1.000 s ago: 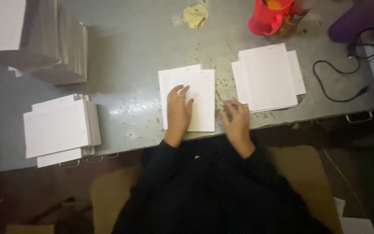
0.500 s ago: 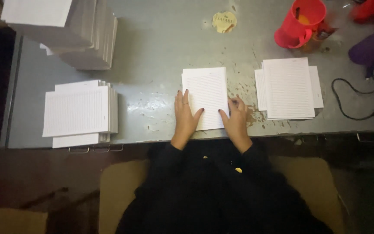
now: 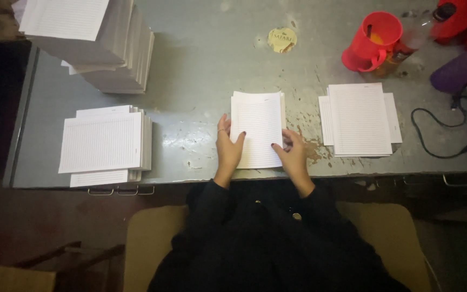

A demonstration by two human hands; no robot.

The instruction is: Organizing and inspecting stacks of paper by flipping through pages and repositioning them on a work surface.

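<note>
A small stack of white lined sheets (image 3: 257, 125) lies on the grey metal table (image 3: 201, 70) right in front of me. My left hand (image 3: 228, 147) presses its lower left edge, fingers spread on the paper. At the stack's lower right edge, my right hand (image 3: 292, 154) rests with its fingertips on the paper. Both hands frame the stack from the sides.
A thicker pile of lined sheets (image 3: 105, 145) lies at the left, with tall paper stacks (image 3: 95, 43) behind it. Another lined pile (image 3: 360, 119) lies at the right. A red jug (image 3: 373, 40), a round yellow disc (image 3: 282, 39) and a black cable (image 3: 441, 124) are further back.
My hands have moved from lying on top of the sheets to the stack's two sides, squaring it into a narrower upright pile. The camera view has shifted.
</note>
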